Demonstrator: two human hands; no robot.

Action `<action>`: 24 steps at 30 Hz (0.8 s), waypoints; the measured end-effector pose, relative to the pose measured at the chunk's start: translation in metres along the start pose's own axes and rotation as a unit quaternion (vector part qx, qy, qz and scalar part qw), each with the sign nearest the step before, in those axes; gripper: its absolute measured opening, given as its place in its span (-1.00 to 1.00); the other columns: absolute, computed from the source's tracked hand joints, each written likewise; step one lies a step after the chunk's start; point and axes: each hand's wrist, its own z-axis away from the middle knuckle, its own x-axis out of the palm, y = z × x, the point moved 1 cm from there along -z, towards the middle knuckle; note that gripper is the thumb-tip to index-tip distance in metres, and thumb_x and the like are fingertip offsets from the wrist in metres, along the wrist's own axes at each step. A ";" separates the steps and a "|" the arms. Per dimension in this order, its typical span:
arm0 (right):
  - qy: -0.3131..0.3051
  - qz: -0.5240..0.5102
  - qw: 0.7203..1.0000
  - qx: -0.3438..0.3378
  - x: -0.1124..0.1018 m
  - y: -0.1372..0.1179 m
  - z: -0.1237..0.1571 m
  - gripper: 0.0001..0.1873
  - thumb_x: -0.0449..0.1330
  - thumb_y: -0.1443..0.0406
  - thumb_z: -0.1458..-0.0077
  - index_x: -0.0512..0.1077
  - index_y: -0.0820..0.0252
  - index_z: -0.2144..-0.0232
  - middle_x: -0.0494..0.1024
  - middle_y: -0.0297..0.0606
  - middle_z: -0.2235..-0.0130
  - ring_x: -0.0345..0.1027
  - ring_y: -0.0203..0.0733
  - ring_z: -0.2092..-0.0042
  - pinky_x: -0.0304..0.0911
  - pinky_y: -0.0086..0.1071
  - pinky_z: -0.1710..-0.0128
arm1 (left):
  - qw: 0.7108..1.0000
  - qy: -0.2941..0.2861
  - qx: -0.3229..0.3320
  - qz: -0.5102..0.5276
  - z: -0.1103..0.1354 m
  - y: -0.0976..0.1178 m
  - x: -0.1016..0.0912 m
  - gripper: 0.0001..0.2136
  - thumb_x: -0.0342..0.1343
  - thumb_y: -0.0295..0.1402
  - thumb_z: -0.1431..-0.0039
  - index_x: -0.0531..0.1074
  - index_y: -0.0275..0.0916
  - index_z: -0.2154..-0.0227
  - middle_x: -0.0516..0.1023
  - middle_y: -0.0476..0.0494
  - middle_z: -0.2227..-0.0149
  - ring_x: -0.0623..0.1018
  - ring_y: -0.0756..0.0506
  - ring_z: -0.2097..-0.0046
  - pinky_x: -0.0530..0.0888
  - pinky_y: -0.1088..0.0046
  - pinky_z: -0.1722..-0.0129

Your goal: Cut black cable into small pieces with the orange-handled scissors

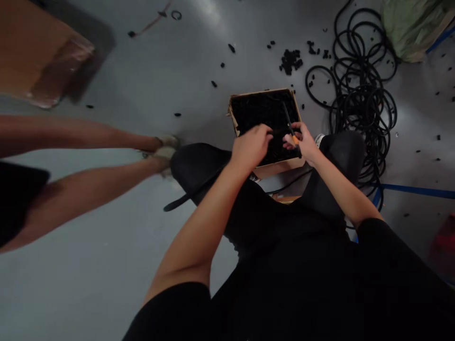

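Over an open cardboard box (282,167) filled with small black pieces, both hands are close together. My left hand (251,146) has its fingers curled and pinched near the box's middle; what they hold, if anything, is hidden. My right hand (304,143) is closed round a slim tool (295,139) with an orange part and a long dark end pointing away from me. Its exact kind is too blurred to tell. A black strip or hose end (186,198) lies across my left thigh and passes under my left forearm.
Coiled black hose (362,94) lies right of the box. Small black pieces (290,61) are heaped and scattered on the floor. Another person's legs (117,175) come in from the left, near my knee. A large carton (39,52) stands upper left, a green sack (408,28) upper right.
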 end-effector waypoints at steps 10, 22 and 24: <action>-0.057 0.081 0.990 0.101 -0.008 -0.029 -0.032 -0.43 0.60 -0.11 -0.49 0.39 0.01 -0.07 0.59 -0.39 0.22 0.56 -0.24 0.23 0.46 -0.50 0.35 | 0.993 0.094 0.012 0.069 -0.088 -0.082 -0.019 -0.57 0.25 -0.30 -0.65 0.51 -0.14 -0.47 0.73 -0.33 -0.41 0.68 -0.41 -0.48 0.56 -0.05 -0.59; -0.055 0.100 0.976 0.184 0.070 0.014 -0.018 -0.38 0.62 -0.09 -0.47 0.28 -0.02 0.07 0.48 -0.53 0.38 0.43 -0.30 0.44 0.38 -0.56 0.56 | 0.994 0.026 -0.047 0.095 -0.019 -0.082 0.060 -0.60 0.12 -0.28 -0.68 0.58 -0.22 -0.41 0.76 -0.48 -0.34 0.75 -0.49 -0.38 0.60 -0.02 -0.47; -0.060 0.132 0.975 0.172 0.074 0.028 -0.020 -0.39 0.63 -0.02 -0.47 0.25 -0.03 0.10 0.42 -0.60 0.45 0.35 -0.35 0.53 0.30 -0.59 0.62 | 0.995 0.012 -0.065 0.080 -0.018 -0.090 0.067 -0.59 0.11 -0.29 -0.67 0.59 -0.24 -0.41 0.76 -0.50 -0.34 0.74 -0.51 -0.38 0.60 -0.06 -0.47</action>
